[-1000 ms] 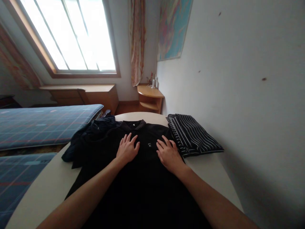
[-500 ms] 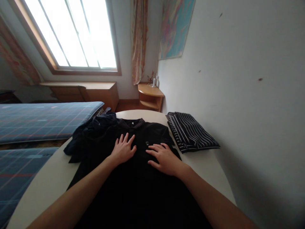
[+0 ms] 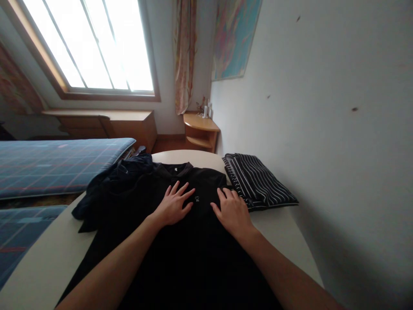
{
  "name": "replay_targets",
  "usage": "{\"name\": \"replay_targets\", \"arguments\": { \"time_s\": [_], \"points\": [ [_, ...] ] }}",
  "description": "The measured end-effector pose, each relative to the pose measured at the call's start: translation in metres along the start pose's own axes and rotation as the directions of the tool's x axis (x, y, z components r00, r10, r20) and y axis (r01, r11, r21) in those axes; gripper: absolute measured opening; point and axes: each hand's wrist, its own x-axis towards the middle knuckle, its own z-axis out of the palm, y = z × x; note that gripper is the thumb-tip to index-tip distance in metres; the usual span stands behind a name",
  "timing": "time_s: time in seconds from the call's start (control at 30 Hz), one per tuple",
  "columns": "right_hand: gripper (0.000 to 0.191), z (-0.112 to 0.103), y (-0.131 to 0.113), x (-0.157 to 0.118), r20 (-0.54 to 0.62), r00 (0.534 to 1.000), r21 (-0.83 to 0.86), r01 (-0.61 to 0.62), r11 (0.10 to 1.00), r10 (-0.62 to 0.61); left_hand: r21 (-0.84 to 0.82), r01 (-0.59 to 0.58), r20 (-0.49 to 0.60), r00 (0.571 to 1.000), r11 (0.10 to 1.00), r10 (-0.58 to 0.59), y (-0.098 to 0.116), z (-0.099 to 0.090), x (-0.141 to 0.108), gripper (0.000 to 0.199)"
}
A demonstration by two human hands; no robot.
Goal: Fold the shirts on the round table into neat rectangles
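Note:
A black collared shirt [image 3: 193, 249] lies spread on a pale round table [image 3: 290, 232], its collar at the far side and a small light logo on the chest. My left hand [image 3: 173, 206] rests on the upper chest with its fingers spread, left of the logo. My right hand [image 3: 232, 212] lies near the sleeve on the right, fingers stretched out and touching the cloth. Neither hand holds anything.
Folded black-and-white striped cloth [image 3: 261, 178] sits at the table's right edge. Dark blue cloth [image 3: 112, 176] is bunched at the left. Beyond are plaid mattresses [image 3: 58, 165], a wooden desk [image 3: 135, 125] and a corner shelf [image 3: 201, 124]. A wall rises on the right.
My right hand has moved right, from beside the logo toward the sleeve. My left hand has shifted slightly right over the shirt. The view has turned a little.

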Motion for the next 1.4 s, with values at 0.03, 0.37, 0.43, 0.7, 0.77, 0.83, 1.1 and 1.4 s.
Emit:
{"name": "replay_targets", "arguments": {
  "time_s": [0.03, 0.37, 0.43, 0.7, 0.77, 0.83, 1.1, 1.4],
  "points": [
    [0.048, 0.002, 0.002, 0.002, -0.031, 0.999, 0.02, 0.009, 1.0, -0.008, -0.003, -0.001, 0.002, 1.0, 1.0, 0.001, 0.0, 0.0, 0.001, 0.056],
    [0.056, -0.001, 0.023, 0.019, -0.419, 0.908, 0.374, 0.148, 0.916, 0.025, -0.026, -0.058, -0.001, 0.998, 0.998, 0.058, -0.002, -0.002, 0.0, 0.058],
    [0.058, -0.005, 0.028, 0.018, -0.424, 0.904, 0.375, 0.122, 0.919, 0.053, -0.029, -0.093, 0.004, 0.996, 0.995, 0.093, -0.002, -0.003, 0.001, 0.057],
    [0.059, -0.001, 0.036, 0.017, -0.346, 0.938, 0.303, 0.097, 0.948, 0.015, -0.092, -0.244, 0.034, 0.968, 0.965, 0.248, 0.003, -0.013, -0.002, 0.059],
    [0.057, 0.0, 0.031, 0.016, -0.327, 0.944, 0.289, 0.155, 0.945, -0.055, -0.117, -0.308, 0.031, 0.949, 0.944, 0.313, 0.007, -0.013, -0.004, 0.059],
    [0.056, -0.001, 0.025, 0.013, -0.306, 0.939, 0.285, 0.248, 0.926, -0.157, -0.144, -0.335, 0.01, 0.94, 0.931, 0.34, 0.009, -0.012, -0.004, 0.056],
    [0.039, -0.007, 0.005, -0.001, -0.016, 0.787, 0.302, 0.592, 0.748, -0.616, -0.432, -0.119, -0.303, 0.953, 0.894, -0.02, 0.004, -0.004, 0.004, 0.043],
    [0.027, -0.012, 0.003, 0.0, 0.062, 0.892, 0.288, 0.413, 0.864, -0.448, -0.272, -0.24, -0.265, 0.95, 0.932, 0.167, 0.01, -0.008, 0.001, 0.021]
  ]
}}
